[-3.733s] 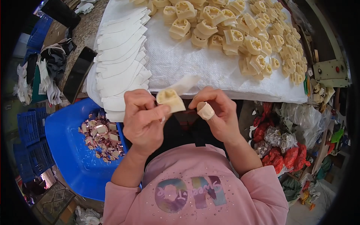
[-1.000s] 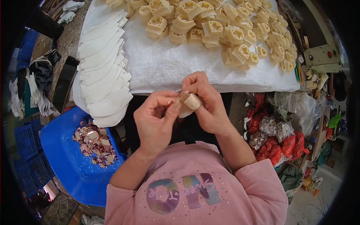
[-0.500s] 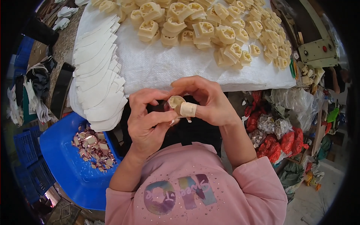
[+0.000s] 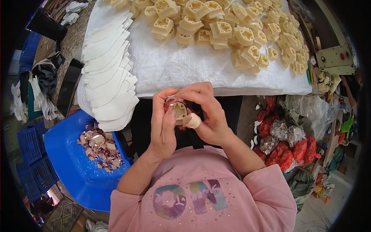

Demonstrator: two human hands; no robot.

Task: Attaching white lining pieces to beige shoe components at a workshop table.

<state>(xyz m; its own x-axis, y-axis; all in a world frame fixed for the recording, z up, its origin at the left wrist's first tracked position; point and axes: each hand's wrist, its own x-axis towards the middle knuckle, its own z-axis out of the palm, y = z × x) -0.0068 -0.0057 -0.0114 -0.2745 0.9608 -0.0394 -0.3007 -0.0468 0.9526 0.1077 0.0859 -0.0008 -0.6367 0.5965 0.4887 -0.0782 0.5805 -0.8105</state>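
Between both hands, just off the table's near edge, is a small cream moulded piece (image 4: pixel 179 110) with a hollow face and a shiny dark-red outer skin. My left hand (image 4: pixel 164 121) is closed on its left side, thumb along the rim. My right hand (image 4: pixel 210 116) curls over its top and right; the thumb, wrapped in cream tape (image 4: pixel 192 121), lies at the lower right rim. The fingers hide part of the piece's back. Beyond my hands, many similar plain cream pieces (image 4: pixel 244 36) are heaped on a white woven sheet (image 4: pixel 166 73).
A fanned stack of white flat sheets (image 4: pixel 110 77) lies along the table's left side. Below it, a blue tub (image 4: pixel 73 170) holds shiny dark-red and cream scraps (image 4: pixel 101 147). Red and clear plastic bags (image 4: pixel 284 141) crowd the right. Dark cloths and gloves (image 4: pixel 44 83) hang at left.
The cream piece has been turned, so its hollow face and red skin show more. My left fingers have shifted up behind it, and my right thumb has moved lower. The whole view has shifted slightly.
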